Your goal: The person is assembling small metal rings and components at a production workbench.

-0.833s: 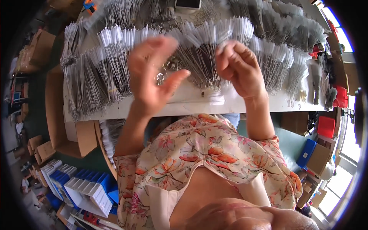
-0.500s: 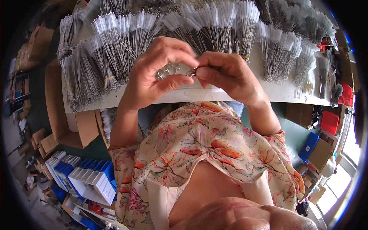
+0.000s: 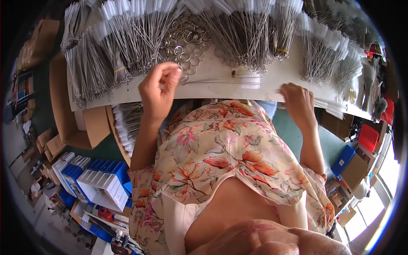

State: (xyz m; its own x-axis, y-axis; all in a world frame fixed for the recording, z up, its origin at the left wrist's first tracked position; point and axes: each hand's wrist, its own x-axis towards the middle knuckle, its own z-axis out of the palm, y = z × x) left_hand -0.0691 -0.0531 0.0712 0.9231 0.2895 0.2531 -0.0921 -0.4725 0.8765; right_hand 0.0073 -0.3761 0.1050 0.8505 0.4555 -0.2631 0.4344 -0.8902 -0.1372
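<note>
background left: open cardboard box [image 3: 97,128] beside the tabletop [image 3: 208,91].
wire brushes [image 3: 131,44]: upper left, bare ends toward the near edge, probably for easy grasping.
left hand [image 3: 158,91]: fingers curled; cannot tell if anything is pinched.
metal rings [image 3: 182,40]: upper middle, heaped between bundles, likely for reach.
right hand [image 3: 298,103]: fingers bent; cannot tell whether it grips the blurred white brush [image 3: 332,107].

Silvery rings [image 3: 186,41], loosely heaped

Head-worn fisheye, left of pair — faces down, close above table [image 3: 212,92].
</note>
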